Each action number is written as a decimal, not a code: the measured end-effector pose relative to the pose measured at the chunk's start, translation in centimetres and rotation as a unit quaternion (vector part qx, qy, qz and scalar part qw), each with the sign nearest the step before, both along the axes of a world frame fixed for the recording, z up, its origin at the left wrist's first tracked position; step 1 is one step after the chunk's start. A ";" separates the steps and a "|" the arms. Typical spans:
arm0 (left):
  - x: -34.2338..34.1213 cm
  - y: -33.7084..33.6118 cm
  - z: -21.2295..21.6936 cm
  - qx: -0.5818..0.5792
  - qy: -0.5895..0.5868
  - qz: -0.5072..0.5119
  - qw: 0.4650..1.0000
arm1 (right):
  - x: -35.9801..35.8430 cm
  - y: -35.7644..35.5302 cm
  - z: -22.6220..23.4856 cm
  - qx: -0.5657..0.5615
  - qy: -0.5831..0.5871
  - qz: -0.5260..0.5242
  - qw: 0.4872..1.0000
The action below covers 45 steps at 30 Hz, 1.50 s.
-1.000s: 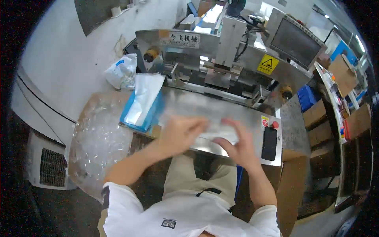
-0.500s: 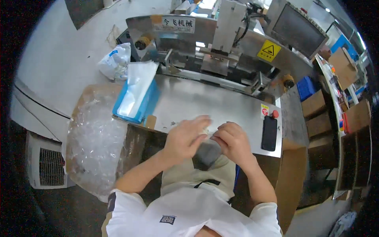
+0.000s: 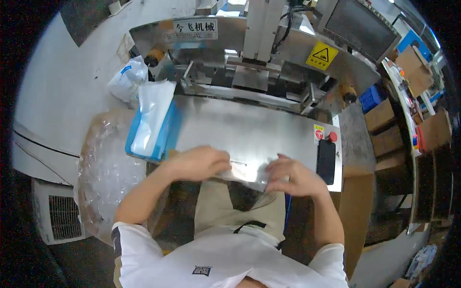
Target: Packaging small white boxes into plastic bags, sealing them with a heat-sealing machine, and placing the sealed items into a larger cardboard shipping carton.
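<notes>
Both hands' fingers, left and right, pinch a clear bag; contents unclear.

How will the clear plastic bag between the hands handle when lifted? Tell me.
Probably floppy: the clear plastic bag lies thin and flat at the steel table edge. Likely light and slippery, being glossy film; both hands, left hand and right hand, pinch it.
</notes>
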<state>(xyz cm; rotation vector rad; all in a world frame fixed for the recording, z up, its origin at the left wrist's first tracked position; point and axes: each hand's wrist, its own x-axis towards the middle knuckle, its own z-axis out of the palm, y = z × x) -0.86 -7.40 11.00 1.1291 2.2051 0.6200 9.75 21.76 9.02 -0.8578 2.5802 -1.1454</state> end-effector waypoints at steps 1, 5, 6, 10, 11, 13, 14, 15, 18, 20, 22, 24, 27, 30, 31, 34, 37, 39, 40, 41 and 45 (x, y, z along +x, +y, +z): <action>-2.3 0.2 -1.5 0.056 -0.008 -0.014 0.998 | -2.0 1.2 -0.9 -0.013 -0.017 -0.014 1.000; -12.5 3.1 -6.5 0.080 -0.067 -0.021 0.994 | -10.4 3.8 -5.1 0.001 0.011 -0.189 0.982; -15.3 4.0 -6.9 0.064 -0.080 -0.025 0.994 | -12.4 4.2 -5.8 -0.017 0.000 -0.210 0.978; -23.4 8.2 -6.1 0.051 -0.153 0.107 0.981 | -19.9 6.5 -7.2 0.031 0.007 -0.259 0.965; -24.6 8.9 -5.9 0.052 -0.154 0.158 0.974 | -21.2 6.3 -6.4 0.083 0.009 -0.276 0.958; -29.5 9.2 -7.0 0.024 -0.101 0.143 0.984 | -24.5 6.8 -7.0 0.106 0.080 -0.275 0.952; -29.7 10.1 -7.4 0.063 -0.078 0.133 0.986 | -25.2 6.8 -6.6 0.133 0.141 -0.281 0.940; -29.9 10.6 -7.6 0.102 -0.054 0.123 0.986 | -25.8 6.6 -5.8 0.133 0.095 -0.347 0.923; -29.0 12.4 -8.6 0.111 0.031 0.120 0.986 | -26.0 6.1 -7.0 0.218 0.115 -0.331 0.911; -26.9 11.5 -9.0 0.172 0.022 0.154 0.973 | -24.8 2.3 -6.8 0.298 0.180 -0.249 0.904; -23.0 11.8 -8.4 0.097 0.202 0.223 0.949 | -23.7 -1.0 -6.6 0.298 0.162 -0.275 0.900; -17.8 11.6 -8.2 0.070 0.318 0.248 0.912 | -22.7 -1.3 -7.6 0.284 0.221 -0.290 0.887; -5.5 9.1 -10.2 0.057 0.314 0.192 0.928 | -22.8 -0.9 -7.7 0.280 0.268 -0.301 0.871; 1.2 6.5 -12.9 0.112 0.304 0.214 0.922 | -22.3 -2.0 -6.2 0.283 0.217 -0.284 0.890; 1.8 6.2 -13.3 0.110 0.301 0.217 0.922 | -22.4 -1.8 -6.7 0.274 0.237 -0.288 0.887; 1.9 6.6 -13.3 0.120 0.328 0.247 0.904 | -22.4 -1.7 -6.5 0.256 0.246 -0.292 0.888; 2.2 6.3 -12.8 0.139 0.321 0.255 0.901 | -22.8 -1.4 -7.2 0.249 0.252 -0.294 0.888; 2.5 6.4 -12.9 0.147 0.328 0.258 0.897 | -23.7 -0.8 -8.2 0.256 0.278 -0.294 0.878; 2.5 6.6 -12.9 0.154 0.332 0.261 0.893 | -24.0 -0.3 -8.7 0.265 0.291 -0.300 0.869; 2.6 6.4 -12.9 0.147 0.331 0.261 0.895 | -23.7 -0.8 -8.3 0.273 0.299 -0.300 0.863; 2.6 6.2 -12.9 0.139 0.324 0.261 0.899 | -23.4 -1.4 -5.7 0.296 0.252 -0.293 0.873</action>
